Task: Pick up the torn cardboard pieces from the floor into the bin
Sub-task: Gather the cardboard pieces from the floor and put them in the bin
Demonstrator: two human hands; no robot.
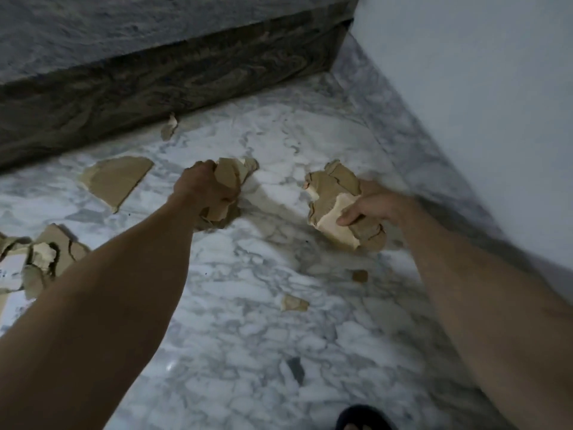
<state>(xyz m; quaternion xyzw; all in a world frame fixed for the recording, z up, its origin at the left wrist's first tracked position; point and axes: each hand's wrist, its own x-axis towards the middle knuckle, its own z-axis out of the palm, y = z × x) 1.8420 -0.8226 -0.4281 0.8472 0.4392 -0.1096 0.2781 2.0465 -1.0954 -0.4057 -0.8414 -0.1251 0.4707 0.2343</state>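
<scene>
My left hand [206, 189] grips a bunch of torn brown cardboard pieces [231, 176] above the marble floor. A second bundle of cardboard pieces [333, 197], brown with a pale torn face, is held in my right hand [370, 206], thumb across its front. Loose pieces lie on the floor: a large flat one [116, 180] at the left, a small one [169, 127] by the step, a heap [46, 252] at the far left edge, and two small scraps [294, 303] [359, 276] below my right hand. No bin is in view.
A dark stone step riser [155, 85] runs across the back. A white wall [480, 103] with a marble skirting closes the right side. The white-grey marble floor [263, 352] fills the middle. A dark slipper toe [361, 417] shows at the bottom edge.
</scene>
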